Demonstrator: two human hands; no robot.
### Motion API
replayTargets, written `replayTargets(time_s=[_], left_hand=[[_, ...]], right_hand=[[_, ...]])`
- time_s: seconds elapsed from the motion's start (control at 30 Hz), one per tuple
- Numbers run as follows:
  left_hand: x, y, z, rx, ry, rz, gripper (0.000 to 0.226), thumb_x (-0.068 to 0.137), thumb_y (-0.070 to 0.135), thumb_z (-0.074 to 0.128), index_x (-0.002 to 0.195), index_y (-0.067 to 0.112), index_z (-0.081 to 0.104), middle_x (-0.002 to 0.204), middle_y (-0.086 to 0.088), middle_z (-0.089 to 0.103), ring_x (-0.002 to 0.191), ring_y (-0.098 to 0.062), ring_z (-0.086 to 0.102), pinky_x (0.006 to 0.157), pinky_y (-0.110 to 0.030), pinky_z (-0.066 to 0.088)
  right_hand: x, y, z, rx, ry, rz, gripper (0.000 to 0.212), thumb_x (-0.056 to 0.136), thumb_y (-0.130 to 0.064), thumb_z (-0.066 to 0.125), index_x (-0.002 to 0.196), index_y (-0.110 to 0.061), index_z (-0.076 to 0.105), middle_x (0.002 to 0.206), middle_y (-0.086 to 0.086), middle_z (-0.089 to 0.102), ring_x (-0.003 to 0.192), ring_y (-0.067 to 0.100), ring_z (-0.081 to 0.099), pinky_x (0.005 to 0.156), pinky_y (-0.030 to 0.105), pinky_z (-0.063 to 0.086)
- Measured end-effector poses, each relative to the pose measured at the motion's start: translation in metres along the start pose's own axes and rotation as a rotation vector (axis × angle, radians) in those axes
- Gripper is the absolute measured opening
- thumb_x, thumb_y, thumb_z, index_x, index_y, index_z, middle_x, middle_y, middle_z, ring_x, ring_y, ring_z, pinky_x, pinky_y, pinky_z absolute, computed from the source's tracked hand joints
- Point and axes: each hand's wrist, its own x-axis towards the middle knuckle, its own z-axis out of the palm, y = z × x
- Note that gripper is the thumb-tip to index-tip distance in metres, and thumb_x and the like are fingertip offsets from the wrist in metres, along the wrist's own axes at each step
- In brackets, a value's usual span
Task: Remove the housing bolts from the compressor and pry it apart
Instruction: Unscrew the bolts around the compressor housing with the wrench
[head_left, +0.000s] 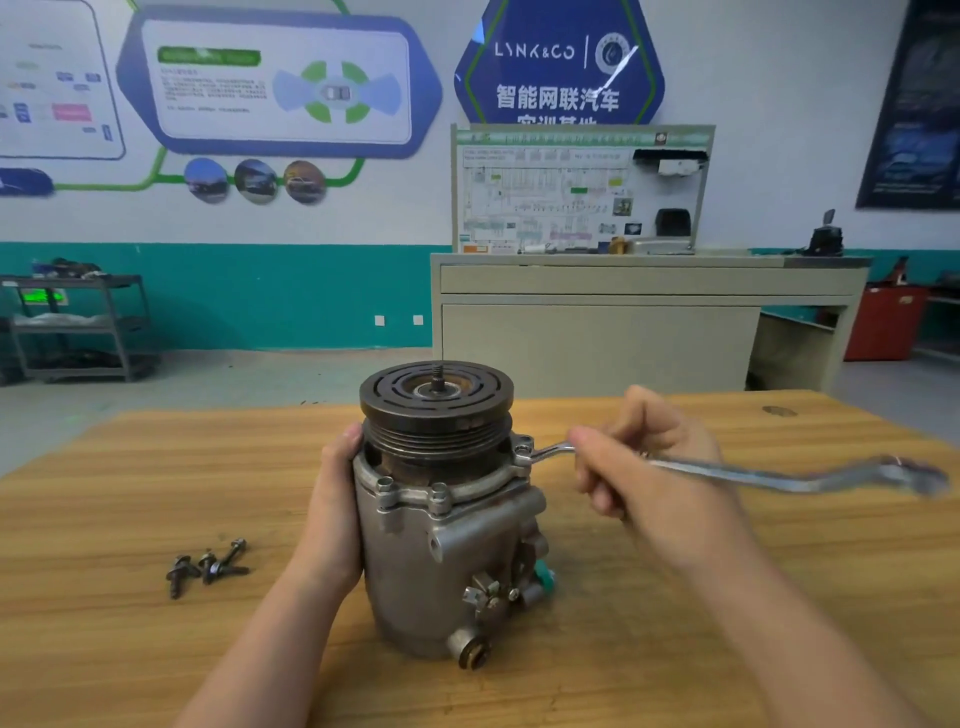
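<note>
A grey metal compressor (431, 582) stands upright on the wooden table (130, 467), its dark grooved pulley (435, 402) on top. My left hand (335, 499) grips the housing's left side just under the pulley. My right hand (639, 457) holds a silver ring wrench (769, 475) whose ring end sits on a bolt (523, 451) at the right of the housing flange. Two more bolts (410, 491) stand in the front of the flange. Several removed bolts (208, 566) lie on the table to the left.
Behind the table stand a beige training bench (644, 312) with a wiring board, a metal cart (78, 327) at the far left and a red cabinet (883, 322) at the right. The wrench's free end reaches toward the table's right side.
</note>
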Motion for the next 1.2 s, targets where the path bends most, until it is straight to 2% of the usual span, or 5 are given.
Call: replayTargets(time_s=[0.2, 0.33, 0.63, 1.0, 1.2], left_hand=[[0.001, 0.000, 0.000, -0.005, -0.002, -0.010, 0.048, 0.082, 0.057, 0.038, 0.089, 0.030, 0.077, 0.097, -0.008, 0.075, 0.089, -0.020, 0.072, 0.073, -0.034, 0.050], [0.002, -0.001, -0.002, 0.010, 0.014, -0.024, 0.050, 0.070, 0.065, 0.045, 0.085, 0.029, 0.077, 0.095, -0.009, 0.075, 0.087, -0.020, 0.072, 0.072, -0.034, 0.050], [0.000, -0.001, -0.001, 0.005, 0.015, -0.003, 0.045, 0.079, 0.059, 0.039, 0.082, 0.034, 0.076, 0.090, -0.003, 0.076, 0.082, -0.015, 0.072, 0.072, -0.035, 0.048], [0.000, 0.002, 0.000, 0.014, -0.011, 0.023, 0.049, 0.076, 0.062, 0.043, 0.091, 0.029, 0.075, 0.099, -0.011, 0.074, 0.090, -0.023, 0.071, 0.072, -0.033, 0.053], [0.000, 0.000, 0.000, 0.003, 0.004, 0.004, 0.047, 0.080, 0.058, 0.040, 0.090, 0.030, 0.076, 0.101, -0.010, 0.074, 0.093, -0.022, 0.071, 0.078, -0.039, 0.048]], right_hand=[[0.054, 0.022, -0.010, 0.598, -0.260, 0.486, 0.035, 0.072, -0.004, 0.061, 0.050, -0.017, 0.037, 0.041, 0.003, 0.043, 0.029, 0.004, 0.034, 0.032, 0.012, 0.020], [0.058, 0.022, 0.000, 0.813, -0.055, 0.441, 0.034, 0.064, -0.002, 0.064, 0.051, -0.019, 0.037, 0.039, 0.001, 0.043, 0.027, 0.002, 0.032, 0.026, 0.011, 0.020], [0.005, 0.001, 0.005, 0.213, 0.253, 0.027, 0.049, 0.091, -0.006, 0.059, 0.047, -0.021, 0.043, 0.044, 0.007, 0.052, 0.032, 0.010, 0.039, 0.034, 0.015, 0.026], [-0.027, -0.017, 0.053, -0.709, 0.099, -0.453, 0.053, 0.090, -0.010, 0.060, 0.056, -0.034, 0.028, 0.058, -0.023, 0.048, 0.043, -0.007, 0.044, 0.039, -0.001, 0.026], [-0.008, -0.004, 0.011, -0.075, 0.101, 0.009, 0.028, 0.080, -0.016, 0.066, 0.058, -0.016, 0.049, 0.052, 0.007, 0.057, 0.043, 0.010, 0.050, 0.039, 0.015, 0.039]])
